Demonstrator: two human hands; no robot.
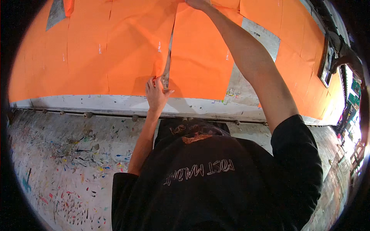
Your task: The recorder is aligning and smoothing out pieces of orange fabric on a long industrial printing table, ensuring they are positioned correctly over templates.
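Observation:
Several orange fabric panels lie side by side on a long pale table. My left hand [157,93] is at the near right corner of one orange panel [136,57], fingers bent against its edge, which is lifted a little. A narrow gap separates that panel from the orange panel [202,57] to its right. My right arm reaches to the far side; my right hand [198,3] is at the top rim of the picture, at the far part of the right panel, its fingers partly cut off. Small white lettering is on the panels.
Bare table surface [242,86] shows between panels, with coloured marks. A metal rail with knobs [87,115] runs along the near edge. The floor [72,173] is paint-spattered. At the far right, another person's hand [341,62] is on a rectangular frame [326,65] over the orange fabric.

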